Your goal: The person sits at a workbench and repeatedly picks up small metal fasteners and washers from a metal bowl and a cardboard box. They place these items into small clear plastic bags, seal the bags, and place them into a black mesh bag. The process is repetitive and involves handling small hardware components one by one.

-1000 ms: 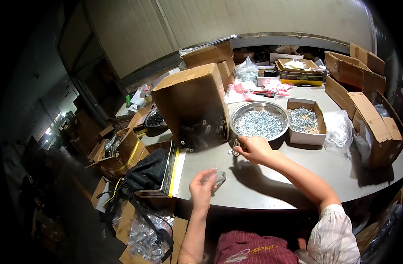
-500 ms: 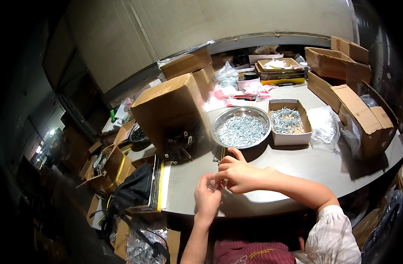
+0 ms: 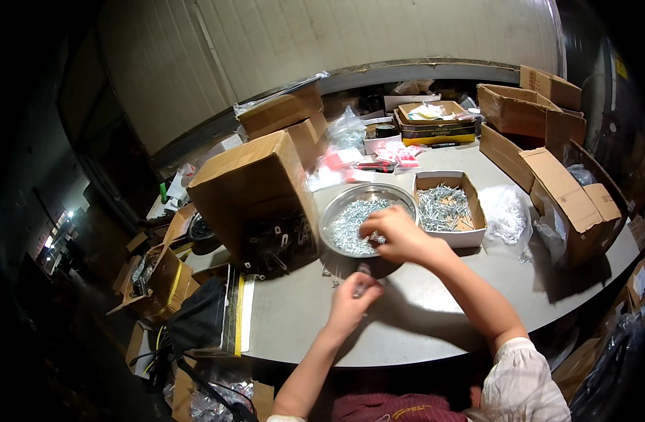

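Note:
My right hand (image 3: 400, 235) reaches over the near right rim of a round metal bowl (image 3: 327, 235). Its curled fingertips are down among the small silvery screws (image 3: 350, 224) there; what they pinch, if anything, is hidden. Just in front of the bowl, my left hand (image 3: 352, 302) is closed around something small that shows as a pale, blurred tip above the fingers. A few small metal pieces lie on the table by the bowl's near side. Right of the bowl, an open white carton (image 3: 464, 239) holds longer silvery screws (image 3: 443, 205).
A cardboard box (image 3: 248, 176) lies open toward me at left, with black and metal parts inside. A clear bag of white pieces (image 3: 505, 214) sits right of the carton, beside open cardboard boxes (image 3: 569, 197). Pink-and-white packets (image 3: 396, 153) and a red-black tool (image 3: 376, 167) lie behind the bowl.
My right hand has left my left hand and moved forward and right into the bowl. My left hand stays closed, slightly turned. The whole view has shifted a little.

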Demonstrator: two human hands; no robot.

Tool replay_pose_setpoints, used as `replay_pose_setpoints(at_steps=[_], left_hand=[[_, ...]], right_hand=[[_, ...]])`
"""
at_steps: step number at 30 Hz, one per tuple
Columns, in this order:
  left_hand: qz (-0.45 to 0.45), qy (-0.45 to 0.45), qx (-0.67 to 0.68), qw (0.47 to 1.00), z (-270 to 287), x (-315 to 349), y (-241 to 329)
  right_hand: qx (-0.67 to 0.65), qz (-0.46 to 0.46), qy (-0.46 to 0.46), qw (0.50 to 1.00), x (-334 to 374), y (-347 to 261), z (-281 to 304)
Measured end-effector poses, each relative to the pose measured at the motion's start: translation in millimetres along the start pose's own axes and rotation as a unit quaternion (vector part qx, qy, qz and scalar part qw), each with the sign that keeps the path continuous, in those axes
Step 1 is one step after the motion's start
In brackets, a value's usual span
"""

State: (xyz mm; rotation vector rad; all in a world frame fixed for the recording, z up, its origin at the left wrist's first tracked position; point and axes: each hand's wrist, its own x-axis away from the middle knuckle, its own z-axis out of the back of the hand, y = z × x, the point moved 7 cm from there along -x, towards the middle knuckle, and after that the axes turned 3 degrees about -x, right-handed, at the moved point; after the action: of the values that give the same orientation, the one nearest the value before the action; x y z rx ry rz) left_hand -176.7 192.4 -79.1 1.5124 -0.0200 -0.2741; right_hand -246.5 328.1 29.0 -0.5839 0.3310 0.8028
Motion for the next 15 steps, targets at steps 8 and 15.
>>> replay_pose_setpoints(at_steps=[8,15], left_hand=[[0.07,-0.316,-0.027,0.946,-113,-19,-11],[0.027,-0.238,-0.031,0.97,-79,-17,2]], right_hand=[[0.112,-0.193,-0.187,0.957,0,114,-74],[-0.046,-0.133,-0.11,0.984,-13,104,-61]])
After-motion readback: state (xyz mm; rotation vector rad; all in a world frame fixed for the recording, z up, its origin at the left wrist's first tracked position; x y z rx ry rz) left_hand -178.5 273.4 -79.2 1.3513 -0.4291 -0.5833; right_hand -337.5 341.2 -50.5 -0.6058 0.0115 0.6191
